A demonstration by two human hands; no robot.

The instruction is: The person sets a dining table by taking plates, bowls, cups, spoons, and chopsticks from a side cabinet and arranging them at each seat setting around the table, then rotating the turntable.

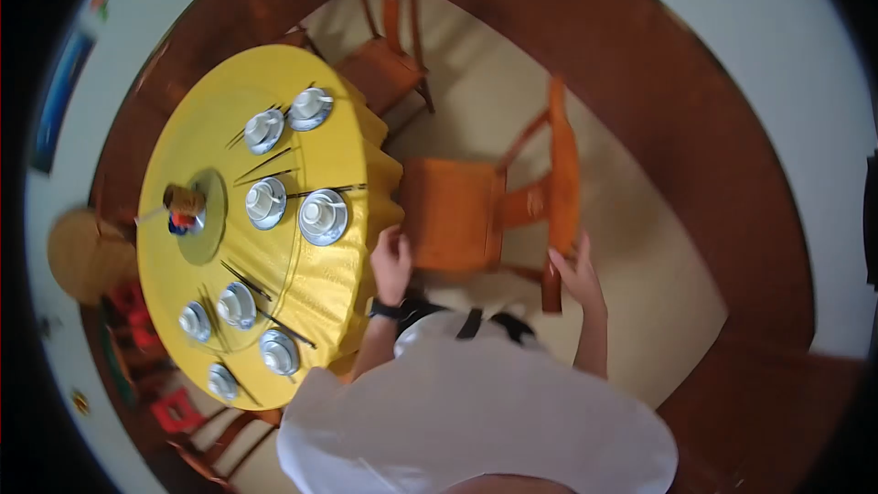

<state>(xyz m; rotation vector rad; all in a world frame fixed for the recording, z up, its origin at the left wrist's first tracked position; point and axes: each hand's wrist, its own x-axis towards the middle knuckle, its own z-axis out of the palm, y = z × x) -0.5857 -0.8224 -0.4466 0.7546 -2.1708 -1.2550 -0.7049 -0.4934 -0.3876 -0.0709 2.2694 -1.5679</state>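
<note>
A brown wooden chair stands in front of me, its seat toward the round table and its backrest to the right. My right hand is closed around the near end of the chair's top rail. At the seat's near front corner, beside the tablecloth, is my left hand, fingers bent against the seat edge; part of its grip is hidden. A dark watch sits on the left wrist. The round table wears a yellow cloth and carries several saucers with white cups, such as one cup, and dark chopsticks.
A second wooden chair stands beyond, at the table's far side. On the table is a turntable with a brown container. Red stools and another chair are at lower left. Dark wood panelling lines the walls.
</note>
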